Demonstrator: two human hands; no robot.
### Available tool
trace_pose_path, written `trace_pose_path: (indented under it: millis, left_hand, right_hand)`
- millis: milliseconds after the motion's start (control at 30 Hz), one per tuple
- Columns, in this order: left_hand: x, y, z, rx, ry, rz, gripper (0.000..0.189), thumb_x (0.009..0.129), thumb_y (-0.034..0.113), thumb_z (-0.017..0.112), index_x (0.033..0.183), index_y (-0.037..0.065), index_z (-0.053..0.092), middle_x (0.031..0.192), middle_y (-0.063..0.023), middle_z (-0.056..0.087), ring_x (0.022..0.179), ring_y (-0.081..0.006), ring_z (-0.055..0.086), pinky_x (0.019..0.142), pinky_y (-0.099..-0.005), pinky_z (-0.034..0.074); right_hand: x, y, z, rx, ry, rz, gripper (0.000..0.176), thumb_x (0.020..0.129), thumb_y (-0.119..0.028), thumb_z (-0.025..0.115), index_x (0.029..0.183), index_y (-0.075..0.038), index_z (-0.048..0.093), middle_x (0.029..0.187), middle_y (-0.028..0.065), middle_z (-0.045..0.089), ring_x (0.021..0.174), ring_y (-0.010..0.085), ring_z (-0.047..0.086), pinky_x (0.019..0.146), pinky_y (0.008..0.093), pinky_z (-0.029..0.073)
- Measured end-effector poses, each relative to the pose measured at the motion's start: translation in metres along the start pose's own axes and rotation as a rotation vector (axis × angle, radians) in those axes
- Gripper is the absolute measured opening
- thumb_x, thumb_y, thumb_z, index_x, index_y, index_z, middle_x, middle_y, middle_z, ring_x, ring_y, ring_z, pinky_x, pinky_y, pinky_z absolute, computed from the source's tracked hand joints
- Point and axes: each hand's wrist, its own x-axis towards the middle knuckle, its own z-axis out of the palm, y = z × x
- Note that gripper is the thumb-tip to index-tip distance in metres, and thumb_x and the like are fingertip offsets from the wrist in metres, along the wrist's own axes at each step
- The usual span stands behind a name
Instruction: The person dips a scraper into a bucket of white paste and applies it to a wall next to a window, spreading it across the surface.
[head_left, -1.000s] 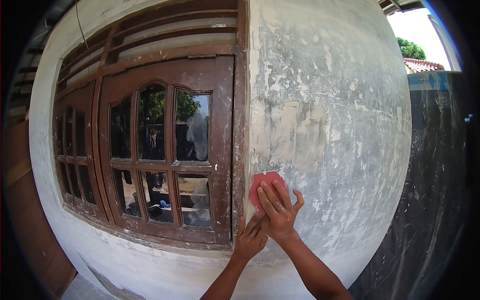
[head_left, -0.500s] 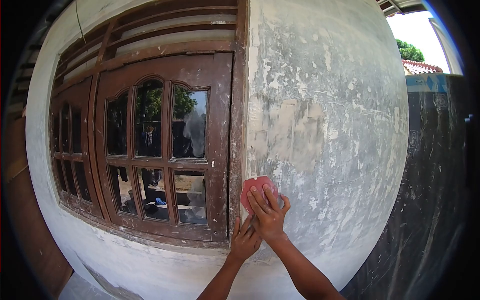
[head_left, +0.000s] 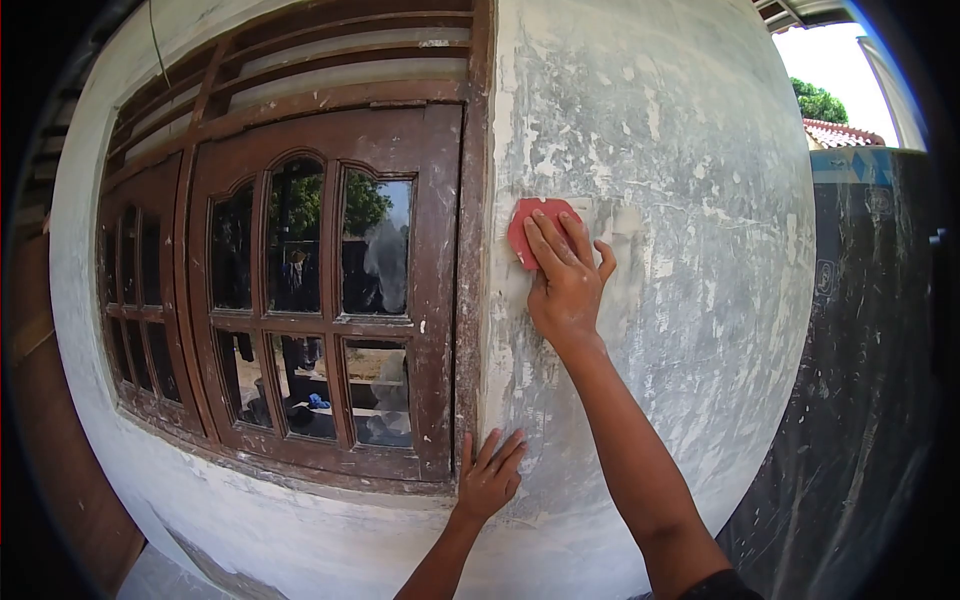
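My right hand [head_left: 566,278] presses a flat red putty spreader [head_left: 521,232] with cut corners against the wall. Its fingers lie along the spreader's face, and whitish bits show on the upper edge. Beneath and beside it is a beige filler patch [head_left: 622,222], partly covered by the hand. Lower down, my left hand [head_left: 486,482] rests on the wall [head_left: 700,300] near the bottom corner of the window frame [head_left: 468,380], fingers spread and holding nothing. The wall is grey, with many whitish smears.
Left of the hands is a brown wooden window [head_left: 320,320] with several glass panes, under slatted vents [head_left: 350,55]. A dark, scuffed panel [head_left: 860,330] stands to the right of the wall. A tiled roof [head_left: 840,135] shows beyond.
My right hand has slid the red putty spreader up the wall and slightly right, away from the left hand. The left hand has stayed low, its fingers now more plainly spread.
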Motion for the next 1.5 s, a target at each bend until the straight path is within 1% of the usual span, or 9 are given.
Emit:
trace_pose_path:
  millis: [300, 500, 767, 1000, 1100, 1267, 1400, 1433, 1500]
  left_hand:
    - [-0.005, 0.0, 0.003, 0.007, -0.007, -0.013, 0.034, 0.089, 0.011, 0.063, 0.121, 0.012, 0.072, 0.144, -0.0032, 0.065, 0.152, -0.0305, 0.038, 0.124, -0.0662, 0.02]
    - [-0.002, 0.002, 0.0, 0.002, -0.009, -0.017, 0.035, 0.089, 0.011, 0.062, 0.123, 0.011, 0.071, 0.142, -0.0039, 0.065, 0.152, -0.0309, 0.039, 0.124, -0.0676, 0.02]
    - [-0.011, -0.004, 0.011, -0.013, 0.021, -0.012, 0.029, 0.089, 0.012, 0.061, 0.116, 0.009, 0.071, 0.138, -0.0064, 0.067, 0.15, -0.033, 0.04, 0.124, -0.0668, 0.02]
    - [-0.004, 0.003, 0.003, 0.049, -0.02, -0.014, 0.03, 0.09, 0.012, 0.061, 0.119, 0.011, 0.07, 0.14, -0.0062, 0.066, 0.151, -0.0347, 0.039, 0.126, -0.0642, 0.015]
    - [-0.004, 0.002, 0.003, 0.081, -0.023, -0.001, 0.031, 0.091, 0.012, 0.06, 0.12, 0.012, 0.07, 0.14, -0.0057, 0.066, 0.152, -0.0351, 0.037, 0.126, -0.0648, 0.013]
    - [-0.016, -0.003, 0.013, 0.031, -0.021, -0.015, 0.036, 0.091, 0.012, 0.06, 0.125, 0.013, 0.068, 0.143, -0.006, 0.064, 0.154, -0.0337, 0.035, 0.126, -0.0649, 0.013]
    - [-0.016, -0.004, 0.013, 0.065, -0.028, -0.038, 0.036, 0.09, 0.014, 0.063, 0.125, 0.016, 0.072, 0.145, -0.0002, 0.064, 0.154, -0.0279, 0.035, 0.127, -0.0613, 0.017]
    - [-0.009, -0.001, 0.007, 0.082, -0.02, -0.03, 0.036, 0.091, 0.014, 0.062, 0.125, 0.016, 0.072, 0.144, -0.0005, 0.064, 0.154, -0.028, 0.036, 0.127, -0.0613, 0.017]
    - [-0.006, 0.004, 0.002, 0.097, -0.013, -0.023, 0.035, 0.091, 0.015, 0.062, 0.125, 0.015, 0.072, 0.144, -0.0008, 0.064, 0.154, -0.0281, 0.036, 0.127, -0.0613, 0.017]
  right_hand:
    - [-0.166, -0.048, -0.044, 0.049, -0.171, 0.069, 0.063, 0.075, 0.002, 0.065, 0.135, -0.016, 0.071, 0.144, -0.0011, 0.066, 0.142, 0.0236, 0.052, 0.111, 0.0535, 0.023]
    - [-0.1, -0.039, -0.037, 0.045, -0.074, 0.05, 0.059, 0.08, 0.005, 0.061, 0.135, -0.014, 0.069, 0.143, 0.0011, 0.066, 0.141, 0.0256, 0.053, 0.114, 0.0521, 0.021]
    - [-0.19, -0.055, -0.034, 0.048, -0.167, 0.092, 0.053, 0.08, -0.003, 0.068, 0.129, -0.022, 0.074, 0.141, -0.0054, 0.068, 0.14, 0.0221, 0.054, 0.112, 0.0543, 0.022]
    - [-0.083, -0.046, -0.024, 0.009, -0.058, 0.002, 0.061, 0.079, 0.003, 0.067, 0.135, -0.021, 0.07, 0.146, -0.0055, 0.064, 0.142, 0.0213, 0.052, 0.112, 0.056, 0.022]
    - [-0.108, -0.035, 0.003, 0.0, -0.105, 0.012, 0.062, 0.079, 0.004, 0.066, 0.136, -0.021, 0.069, 0.147, -0.0064, 0.063, 0.144, 0.0209, 0.051, 0.115, 0.0572, 0.021]
    - [-0.17, -0.053, -0.028, 0.076, -0.151, 0.051, 0.049, 0.084, 0.0, 0.063, 0.128, -0.018, 0.074, 0.141, -0.0033, 0.068, 0.142, 0.0224, 0.053, 0.116, 0.0546, 0.018]
    - [-0.136, -0.061, -0.039, 0.061, -0.077, 0.024, 0.047, 0.086, 0.0, 0.063, 0.127, -0.018, 0.075, 0.139, -0.003, 0.069, 0.141, 0.0231, 0.053, 0.116, 0.0549, 0.018]
    - [-0.121, -0.06, -0.035, 0.06, -0.053, 0.034, 0.057, 0.081, 0.0, 0.066, 0.133, -0.024, 0.072, 0.145, -0.0075, 0.064, 0.143, 0.0193, 0.051, 0.116, 0.0571, 0.018]
    - [-0.097, -0.052, -0.022, 0.053, -0.084, 0.039, 0.059, 0.081, 0.002, 0.065, 0.134, -0.023, 0.071, 0.146, -0.0073, 0.064, 0.144, 0.0193, 0.051, 0.116, 0.0571, 0.018]
